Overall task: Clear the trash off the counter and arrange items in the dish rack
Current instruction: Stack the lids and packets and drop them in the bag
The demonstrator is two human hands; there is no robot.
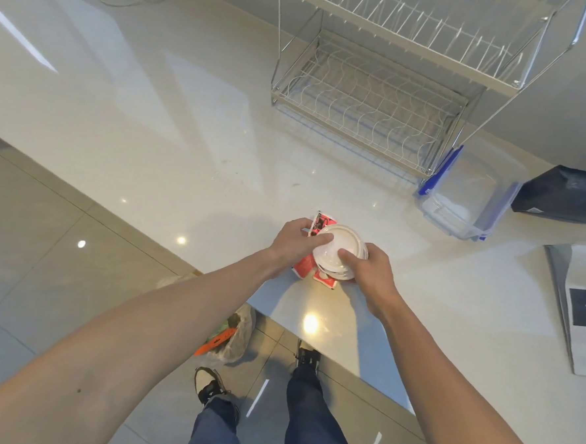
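To do this step well, both hands should lift the white lidded cup (339,255) and the red wrappers (305,267) under it together, so nothing slips back onto the bench (173,139). The left hand (295,239) curls round the cup's left side and pinches a wrapper, and the right hand (373,268) grips the cup's right side with its thumb on the lid. The pile sits near the bench's front edge, well apart from the dish rack (378,100)

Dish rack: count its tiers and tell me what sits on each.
2. The dish rack has an upper tier at the back and a lower tier just above the counter. Both look bare, though the frame's top edge cuts off the upper one.
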